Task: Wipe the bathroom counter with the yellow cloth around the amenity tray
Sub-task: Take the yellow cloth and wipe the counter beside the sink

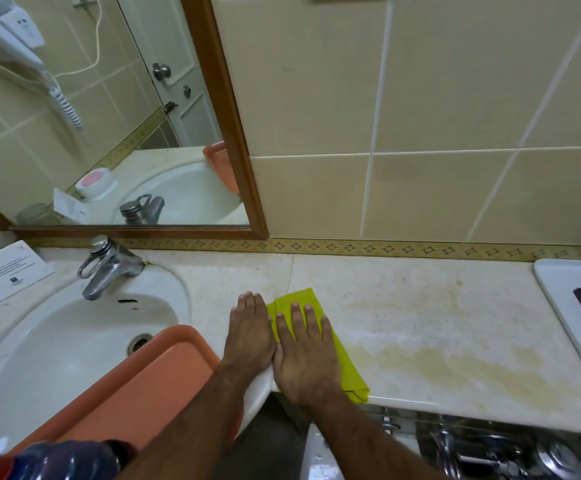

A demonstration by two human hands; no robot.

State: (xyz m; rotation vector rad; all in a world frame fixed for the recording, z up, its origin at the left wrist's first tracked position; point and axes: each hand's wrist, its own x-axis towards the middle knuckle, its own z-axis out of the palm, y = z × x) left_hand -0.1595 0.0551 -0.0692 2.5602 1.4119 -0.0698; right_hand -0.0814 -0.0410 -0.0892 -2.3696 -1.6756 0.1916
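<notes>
A folded yellow cloth (346, 362) lies on the pale marble counter (438, 317), just right of the sink. My right hand (306, 355) lies flat on the cloth, fingers spread, pressing it down near the counter's front edge. My left hand (249, 332) rests flat on the bare counter beside it, touching the right hand and holding nothing. The white amenity tray (559, 296) sits at the far right edge of the counter, with dark packets in it, well apart from both hands.
An orange plastic tray (136, 379) lies across the white sink (57, 341) at lower left. A chrome faucet (107, 268) and a white card (5, 271) stand behind the sink. Yellowish stains (455, 365) mark the counter. A mirror and tiled wall rise behind.
</notes>
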